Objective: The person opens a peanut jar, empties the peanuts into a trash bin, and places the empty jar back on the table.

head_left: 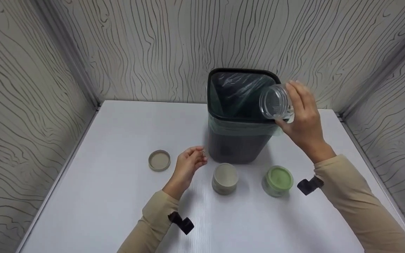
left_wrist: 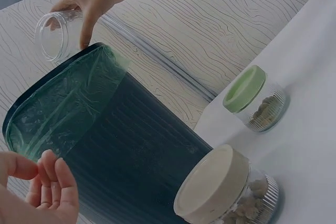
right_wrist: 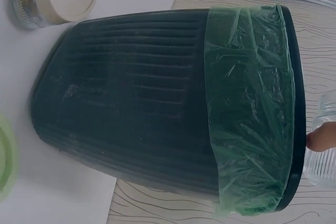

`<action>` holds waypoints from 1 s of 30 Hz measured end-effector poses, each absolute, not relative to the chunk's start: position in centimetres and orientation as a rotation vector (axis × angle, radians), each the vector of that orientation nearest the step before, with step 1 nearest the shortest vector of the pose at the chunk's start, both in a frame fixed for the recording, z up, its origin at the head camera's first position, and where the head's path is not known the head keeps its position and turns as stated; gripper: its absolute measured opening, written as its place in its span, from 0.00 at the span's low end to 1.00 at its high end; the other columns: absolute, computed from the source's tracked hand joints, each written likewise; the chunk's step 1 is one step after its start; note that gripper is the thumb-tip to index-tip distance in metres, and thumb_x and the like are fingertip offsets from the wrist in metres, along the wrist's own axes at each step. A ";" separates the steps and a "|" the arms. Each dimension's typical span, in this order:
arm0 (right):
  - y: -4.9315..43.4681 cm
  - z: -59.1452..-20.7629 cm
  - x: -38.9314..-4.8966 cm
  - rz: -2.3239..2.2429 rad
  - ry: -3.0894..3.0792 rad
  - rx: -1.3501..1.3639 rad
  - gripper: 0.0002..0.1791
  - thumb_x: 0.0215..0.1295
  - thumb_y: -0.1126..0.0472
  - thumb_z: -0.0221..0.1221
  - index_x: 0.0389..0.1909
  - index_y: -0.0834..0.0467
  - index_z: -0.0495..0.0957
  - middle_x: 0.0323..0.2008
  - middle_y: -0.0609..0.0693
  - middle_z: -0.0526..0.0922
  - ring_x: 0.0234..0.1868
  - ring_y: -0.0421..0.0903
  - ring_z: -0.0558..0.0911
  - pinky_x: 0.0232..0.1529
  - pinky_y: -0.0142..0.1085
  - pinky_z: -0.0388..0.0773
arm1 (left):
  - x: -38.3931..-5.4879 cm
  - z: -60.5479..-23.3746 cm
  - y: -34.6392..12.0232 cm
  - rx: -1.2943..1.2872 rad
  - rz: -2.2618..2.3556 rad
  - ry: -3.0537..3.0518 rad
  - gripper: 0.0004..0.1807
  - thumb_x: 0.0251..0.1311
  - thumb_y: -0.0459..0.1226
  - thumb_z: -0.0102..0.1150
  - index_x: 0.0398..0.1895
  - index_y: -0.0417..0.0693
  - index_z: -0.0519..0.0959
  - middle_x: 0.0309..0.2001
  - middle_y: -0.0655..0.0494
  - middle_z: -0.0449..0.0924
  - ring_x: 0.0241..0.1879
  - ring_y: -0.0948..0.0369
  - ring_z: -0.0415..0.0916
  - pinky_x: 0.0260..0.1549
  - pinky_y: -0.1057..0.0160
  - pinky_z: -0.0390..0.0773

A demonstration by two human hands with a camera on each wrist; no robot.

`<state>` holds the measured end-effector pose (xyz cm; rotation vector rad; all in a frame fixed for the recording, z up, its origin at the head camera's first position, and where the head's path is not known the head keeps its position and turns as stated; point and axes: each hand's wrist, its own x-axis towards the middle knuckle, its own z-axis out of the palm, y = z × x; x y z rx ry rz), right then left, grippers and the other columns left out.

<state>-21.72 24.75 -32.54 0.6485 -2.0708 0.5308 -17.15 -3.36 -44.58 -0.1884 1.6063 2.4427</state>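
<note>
My right hand grips a clear ribbed jar without a lid, tilted with its mouth over the right rim of the dark bin. No contents show in the jar. My left hand is in front of the bin's lower left side, its fingers loosely bent with nothing seen between them. Close to its right stands a beige-lidded jar with small brownish pieces inside. Left of that hand lies a loose beige lid, its inside facing up.
A green-lidded jar with brownish pieces stands right of the beige-lidded one. A translucent green liner is folded over the bin's rim. The white table meets wood-patterned walls at the back and sides.
</note>
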 end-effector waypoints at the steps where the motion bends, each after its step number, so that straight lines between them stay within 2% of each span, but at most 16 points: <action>1: 24.7 -32.6 -21.6 0.551 -2.065 0.638 0.50 0.32 0.77 0.74 0.64 0.64 0.67 0.62 0.64 0.72 0.67 0.58 0.68 0.76 0.37 0.60 | -17.1 -44.7 -3.4 -0.199 2.448 1.601 0.12 0.66 0.30 0.45 0.49 0.32 0.71 0.29 0.61 0.74 0.29 0.69 0.75 0.34 0.75 0.80; 6: 24.3 -32.9 -21.1 0.654 -2.021 0.578 0.48 0.32 0.73 0.75 0.62 0.65 0.69 0.60 0.64 0.72 0.65 0.60 0.69 0.75 0.37 0.62 | -16.6 -45.7 -3.4 -0.247 2.470 1.579 0.08 0.64 0.29 0.44 0.43 0.36 0.72 0.28 0.61 0.73 0.28 0.69 0.74 0.33 0.75 0.80; 10: 23.8 -33.5 -20.8 0.726 -1.955 0.544 0.47 0.32 0.70 0.76 0.61 0.67 0.69 0.59 0.66 0.73 0.64 0.58 0.70 0.74 0.35 0.63 | -16.4 -46.4 -3.5 -0.271 2.467 1.579 0.08 0.64 0.29 0.42 0.42 0.37 0.72 0.28 0.61 0.73 0.29 0.69 0.74 0.33 0.75 0.80; 17: 22.5 -34.0 -19.4 0.834 -1.871 0.511 0.48 0.29 0.70 0.77 0.61 0.67 0.71 0.58 0.65 0.74 0.66 0.42 0.69 0.72 0.30 0.64 | -16.2 -46.9 -3.9 -0.283 2.457 1.607 0.10 0.68 0.33 0.40 0.44 0.37 0.71 0.31 0.60 0.73 0.32 0.68 0.75 0.37 0.74 0.80; 21: 21.7 -34.4 -18.5 0.857 -1.862 0.524 0.49 0.27 0.70 0.78 0.61 0.67 0.71 0.58 0.66 0.74 0.66 0.41 0.70 0.71 0.28 0.65 | -16.0 -47.2 -4.4 -0.295 2.438 1.645 0.13 0.70 0.35 0.39 0.45 0.36 0.72 0.32 0.60 0.76 0.34 0.67 0.78 0.38 0.73 0.82; 26: 21.0 -34.9 -17.6 0.877 -1.879 0.542 0.50 0.25 0.70 0.78 0.60 0.68 0.70 0.58 0.66 0.74 0.66 0.40 0.70 0.71 0.26 0.65 | -15.8 -47.6 -5.3 -0.296 2.425 1.631 0.19 0.72 0.37 0.34 0.53 0.31 0.70 0.38 0.56 0.81 0.40 0.66 0.81 0.48 0.66 0.82; 30: 20.4 -35.2 -17.0 0.905 -1.886 0.573 0.51 0.26 0.71 0.78 0.61 0.68 0.70 0.58 0.66 0.74 0.67 0.39 0.70 0.70 0.27 0.66 | -15.7 -47.7 -5.8 -0.286 2.443 1.607 0.21 0.72 0.36 0.32 0.58 0.29 0.66 0.45 0.51 0.82 0.45 0.65 0.82 0.56 0.63 0.81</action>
